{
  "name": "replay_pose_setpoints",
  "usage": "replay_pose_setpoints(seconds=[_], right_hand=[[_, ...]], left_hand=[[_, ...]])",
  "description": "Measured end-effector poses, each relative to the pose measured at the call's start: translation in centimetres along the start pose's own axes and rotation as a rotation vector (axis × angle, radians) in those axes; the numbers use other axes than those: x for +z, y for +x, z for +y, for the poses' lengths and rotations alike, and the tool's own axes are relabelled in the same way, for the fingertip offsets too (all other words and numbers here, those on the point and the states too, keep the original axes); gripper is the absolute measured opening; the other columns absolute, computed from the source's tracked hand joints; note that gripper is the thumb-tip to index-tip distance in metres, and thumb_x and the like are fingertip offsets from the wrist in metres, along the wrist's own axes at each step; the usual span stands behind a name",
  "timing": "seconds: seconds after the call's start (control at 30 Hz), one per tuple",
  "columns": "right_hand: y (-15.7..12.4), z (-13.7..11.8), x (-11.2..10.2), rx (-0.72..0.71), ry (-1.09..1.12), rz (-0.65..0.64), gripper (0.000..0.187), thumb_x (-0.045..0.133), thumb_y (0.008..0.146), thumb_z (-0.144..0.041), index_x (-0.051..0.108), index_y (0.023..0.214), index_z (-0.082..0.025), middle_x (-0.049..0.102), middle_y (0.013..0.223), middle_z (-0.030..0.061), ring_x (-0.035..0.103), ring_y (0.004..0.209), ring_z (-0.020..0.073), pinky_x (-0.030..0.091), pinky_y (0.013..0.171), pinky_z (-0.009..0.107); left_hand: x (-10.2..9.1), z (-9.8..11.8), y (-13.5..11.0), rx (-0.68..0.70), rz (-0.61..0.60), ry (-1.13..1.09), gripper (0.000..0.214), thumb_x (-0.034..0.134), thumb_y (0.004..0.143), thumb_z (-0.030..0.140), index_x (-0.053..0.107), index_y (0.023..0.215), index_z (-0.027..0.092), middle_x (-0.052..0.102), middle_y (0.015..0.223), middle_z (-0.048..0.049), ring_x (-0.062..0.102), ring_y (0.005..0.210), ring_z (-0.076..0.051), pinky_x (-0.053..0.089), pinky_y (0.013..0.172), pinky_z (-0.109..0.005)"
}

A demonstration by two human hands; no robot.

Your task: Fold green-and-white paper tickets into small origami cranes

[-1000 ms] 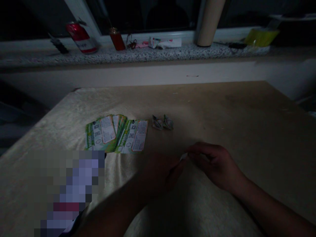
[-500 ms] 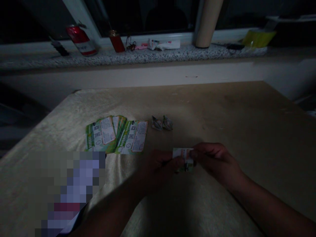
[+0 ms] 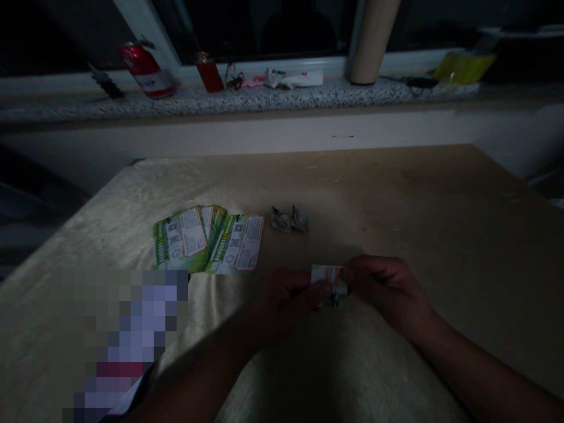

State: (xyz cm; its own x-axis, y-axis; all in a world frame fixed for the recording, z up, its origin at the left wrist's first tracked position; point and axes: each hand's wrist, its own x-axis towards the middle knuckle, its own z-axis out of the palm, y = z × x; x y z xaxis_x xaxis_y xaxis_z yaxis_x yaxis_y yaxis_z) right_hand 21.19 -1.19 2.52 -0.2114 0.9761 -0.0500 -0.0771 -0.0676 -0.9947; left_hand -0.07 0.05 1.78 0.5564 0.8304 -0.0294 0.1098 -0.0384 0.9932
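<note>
Both hands hold one small folded leaflet, white, orange and green, above the table in front of me. My left hand pinches its left side, thumb on top. My right hand grips the right edge between thumb and fingers. Farther off, two small folded paper pieces stand side by side on the table. To their left lies a fan of several green-and-white printed leaflets, with another leaflet at its right end. The fingers beneath the folded leaflet are partly hidden.
A cloth-like beige surface covers the table. Behind it, a speckled stone sill carries a red can, a red lighter-like item, a crumpled wrapper, a cardboard tube and a yellow object. A pixelated patch covers the lower left.
The folded leaflet and both hands have shifted very slightly to the right. The grip on it stays the same, and the things on the table have not moved.
</note>
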Motion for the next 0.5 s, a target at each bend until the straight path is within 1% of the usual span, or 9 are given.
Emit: replay_pose_setpoints(seconds=[0.1,0.27,0.4,0.5], right_hand=[[0.1,0.1,0.0,0.011,0.023,-0.039,0.030,0.076,0.087,-0.045,0.076,0.074,-0.017,0.068,0.066,0.0010,0.058,0.059,0.0110,0.048,0.057,0.022],[-0.1,0.1,0.5,0.039,-0.003,-0.143,0.037,0.074,0.087,-0.052,0.074,0.076,-0.017,0.067,0.070,0.0021,0.058,0.064,0.0133,0.050,0.061,0.025],[-0.3,0.3,0.5,0.052,-0.033,-0.158,0.036,0.074,0.088,-0.048,0.070,0.072,-0.016,0.064,0.067,0.0010,0.055,0.062,0.0120,0.046,0.059,0.024],[-0.3,0.4,0.1,0.060,-0.034,-0.171,0.035,0.074,0.089,-0.046,0.069,0.071,-0.016,0.061,0.065,0.0001,0.052,0.060,0.0113,0.043,0.057,0.024]], left_hand=[[0.1,0.0,0.0,-0.026,0.010,0.000,0.043,0.059,0.095,0.050,0.068,0.075,0.013,0.045,0.058,0.0044,0.036,0.053,-0.008,0.027,0.049,-0.020],[0.2,-0.6,0.1,-0.097,0.078,-0.065,0.049,0.058,0.094,0.060,0.071,0.082,0.014,0.039,0.055,0.0061,0.031,0.049,-0.008,0.023,0.045,-0.020],[0.2,-1.0,0.0,-0.122,0.066,-0.092,0.055,0.056,0.094,0.064,0.072,0.084,0.013,0.039,0.056,0.0058,0.030,0.049,-0.007,0.023,0.044,-0.019],[0.2,-1.0,-0.1,-0.102,0.024,-0.143,0.054,0.056,0.094,0.064,0.072,0.086,0.013,0.042,0.058,0.0050,0.032,0.051,-0.007,0.025,0.046,-0.019]])
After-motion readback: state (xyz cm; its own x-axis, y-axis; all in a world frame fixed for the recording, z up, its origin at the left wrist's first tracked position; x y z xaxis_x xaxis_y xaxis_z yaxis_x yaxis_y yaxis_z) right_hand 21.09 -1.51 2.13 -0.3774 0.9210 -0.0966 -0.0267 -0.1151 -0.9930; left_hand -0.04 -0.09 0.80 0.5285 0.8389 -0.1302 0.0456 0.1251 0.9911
